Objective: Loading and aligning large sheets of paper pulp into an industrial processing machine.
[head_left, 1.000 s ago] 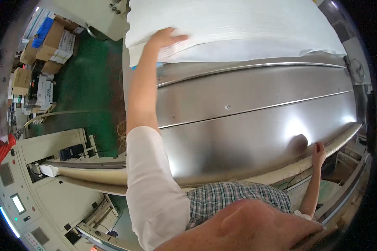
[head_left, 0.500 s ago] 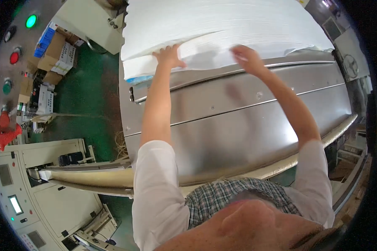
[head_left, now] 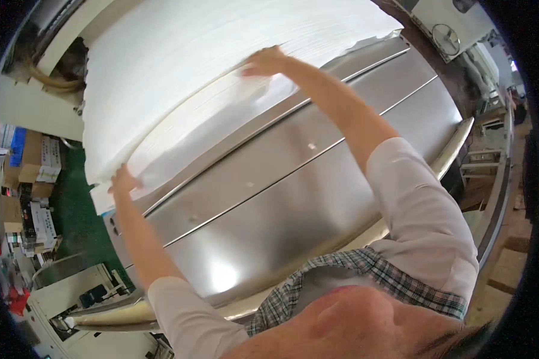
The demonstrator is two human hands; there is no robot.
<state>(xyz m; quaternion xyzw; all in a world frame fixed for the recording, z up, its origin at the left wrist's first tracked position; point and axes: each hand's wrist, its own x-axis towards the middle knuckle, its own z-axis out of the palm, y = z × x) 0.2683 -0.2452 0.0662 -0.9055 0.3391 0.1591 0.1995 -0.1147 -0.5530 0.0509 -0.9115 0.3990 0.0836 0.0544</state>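
Observation:
A thick stack of thin white sheets (head_left: 209, 33) spreads across the top of a metal table. A long curved gap runs through its layers near the front edge, between my two hands. At the near left corner my left hand (head_left: 124, 180) is closed on the sheets, fingers at the gap and thumb against the front face. Farther right, my right hand (head_left: 266, 61) is closed over the upper edge of the front layers, slightly blurred, its fingertips partly hidden among the sheets. A bit of blue shows under the left corner.
The brushed metal table (head_left: 269, 191) slopes toward me, with a rounded pale roller (head_left: 120, 317) along its front. Cartons (head_left: 39, 158) stand on the green floor at left. A cream control cabinet (head_left: 102, 344) is at lower left, a handwheel (head_left: 446, 39) at far right.
My view has turned, so the stack and table now slant. My right hand, raised off the stack before, is now on its edge layers. The gap between layers has grown longer and wider.

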